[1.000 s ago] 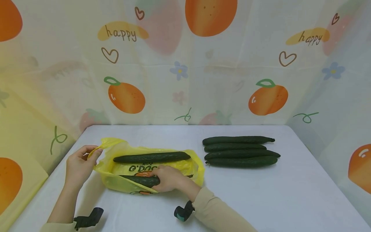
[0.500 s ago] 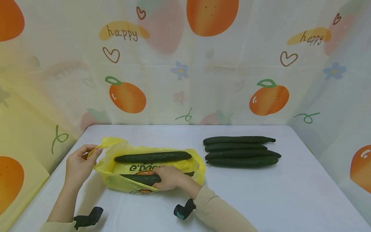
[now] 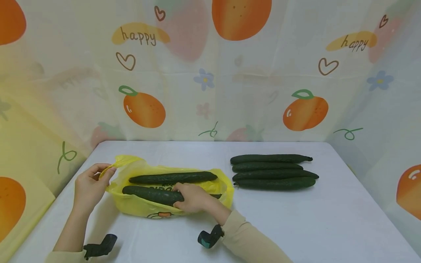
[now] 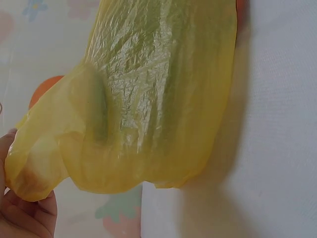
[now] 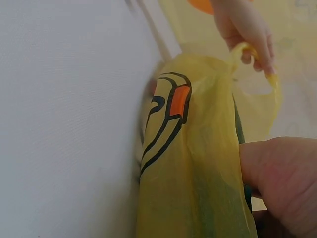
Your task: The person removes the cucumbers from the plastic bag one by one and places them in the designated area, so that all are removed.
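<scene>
A yellow plastic bag [image 3: 131, 205] lies on its side on the table with its opening spread. My left hand [image 3: 90, 188] pinches the bag's handle at its left end; the right wrist view shows the fingers on the handle loop. Inside the bag my right hand [image 3: 194, 197] grips the nearer cucumber [image 3: 151, 194], thumb on the near side and fingers over the top. Another cucumber [image 3: 172, 178] lies behind it in the bag, untouched by either hand. Through the thin plastic in the left wrist view, a cucumber [image 4: 97, 106] shows as a dark green shape.
Several cucumbers [image 3: 274, 174] lie side by side on the white table [image 3: 312, 226], right of the bag. Black wrist cameras [image 3: 210, 236] are strapped to both forearms. A printed curtain [image 3: 250, 106] hangs behind the table and along both sides.
My right hand has raised the nearer cucumber, so its left end now shows above the bag's front edge. My left hand keeps its pinch on the handle, nearly still.
</scene>
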Tool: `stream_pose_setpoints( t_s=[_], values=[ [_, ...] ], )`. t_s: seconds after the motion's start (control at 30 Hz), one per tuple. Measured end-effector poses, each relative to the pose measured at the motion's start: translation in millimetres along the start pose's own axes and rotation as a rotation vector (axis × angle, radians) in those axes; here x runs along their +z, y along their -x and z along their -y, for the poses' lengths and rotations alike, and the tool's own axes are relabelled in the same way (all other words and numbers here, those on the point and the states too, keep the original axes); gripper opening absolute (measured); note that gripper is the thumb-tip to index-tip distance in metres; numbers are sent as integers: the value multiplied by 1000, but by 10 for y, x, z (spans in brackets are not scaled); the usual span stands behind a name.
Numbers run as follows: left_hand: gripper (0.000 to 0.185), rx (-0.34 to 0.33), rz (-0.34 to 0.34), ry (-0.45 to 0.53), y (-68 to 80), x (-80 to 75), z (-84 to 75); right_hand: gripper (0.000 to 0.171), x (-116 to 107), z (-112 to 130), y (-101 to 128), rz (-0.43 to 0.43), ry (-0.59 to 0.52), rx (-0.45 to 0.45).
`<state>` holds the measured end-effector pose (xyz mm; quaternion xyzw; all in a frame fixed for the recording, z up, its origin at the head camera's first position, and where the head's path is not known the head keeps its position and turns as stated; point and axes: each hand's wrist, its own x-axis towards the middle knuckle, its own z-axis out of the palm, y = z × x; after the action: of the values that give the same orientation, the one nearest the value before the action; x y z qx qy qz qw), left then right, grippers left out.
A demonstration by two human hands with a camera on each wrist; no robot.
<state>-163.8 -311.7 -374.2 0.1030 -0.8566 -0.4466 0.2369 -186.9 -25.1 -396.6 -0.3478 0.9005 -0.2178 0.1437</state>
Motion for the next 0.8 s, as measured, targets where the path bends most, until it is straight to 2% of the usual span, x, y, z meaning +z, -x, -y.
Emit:
stream_pose_setpoints(
  t_s=[0.17, 0.37, 0.8],
  values=[
    [17, 10, -9, 0, -7, 0, 0, 42, -68, -10, 17, -35, -46, -4],
    [11, 17, 12, -14, -4, -22, -12, 42, -172, 11, 44, -87, -37, -18],
    [17, 39, 11, 2, -14, 0, -13, 42, -344, 71, 86, -178, -33, -146]
  ],
)
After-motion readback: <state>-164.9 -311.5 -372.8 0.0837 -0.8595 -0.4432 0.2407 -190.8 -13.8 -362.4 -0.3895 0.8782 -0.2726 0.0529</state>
